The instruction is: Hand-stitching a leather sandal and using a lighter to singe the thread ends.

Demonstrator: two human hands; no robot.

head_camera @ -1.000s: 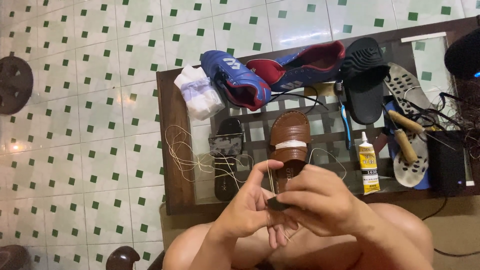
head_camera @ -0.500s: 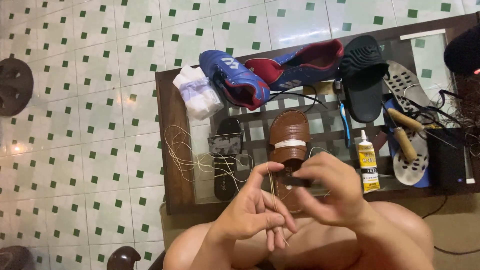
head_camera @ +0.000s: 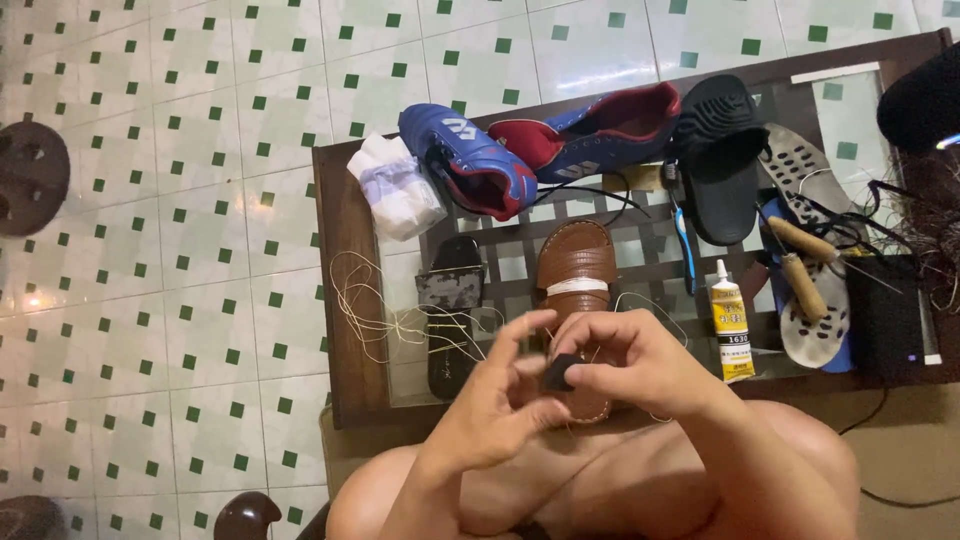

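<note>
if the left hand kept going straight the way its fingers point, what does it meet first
Probably the small black piece pinched by the right hand; the left hand points up and right at it. Beyond lies the brown sandal, though depth is unclear.

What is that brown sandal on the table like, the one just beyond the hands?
The brown sandal looks like woven leather, with a broad closed front band, a pale strap across its middle and light stitching round the sole. It lies flat, sole down, on the glass-topped table. The hands cover its near end; pale thread lies beside it.
</note>
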